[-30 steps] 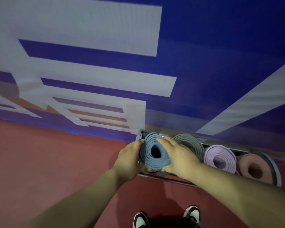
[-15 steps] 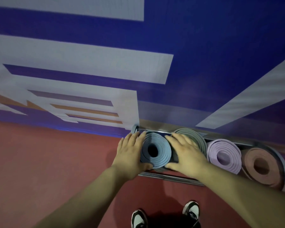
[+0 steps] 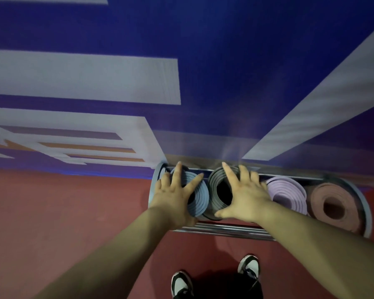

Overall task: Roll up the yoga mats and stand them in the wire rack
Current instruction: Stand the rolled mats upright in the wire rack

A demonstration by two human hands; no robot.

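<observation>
The wire rack [image 3: 229, 230] stands against the wall and holds several rolled mats on end. From left to right they are a blue mat [image 3: 200, 196], a grey mat [image 3: 216, 188], a lilac mat [image 3: 288, 194] and a pink-brown mat [image 3: 333, 203]. My left hand [image 3: 174, 195] lies flat with spread fingers on top of the blue mat. My right hand [image 3: 245, 194] lies flat with spread fingers over the grey mat, its thumb at the near rim.
A blue wall with white and orange markings [image 3: 84, 83] rises right behind the rack. Red floor [image 3: 63, 212] stretches to the left and in front. My black-and-white shoes [image 3: 248, 267] stand just before the rack.
Both hands gripped the sides of the blue mat earlier. The blue mat has sunk into the rack's left end, and now my left hand presses its top while my right hand moved onto the grey mat.
</observation>
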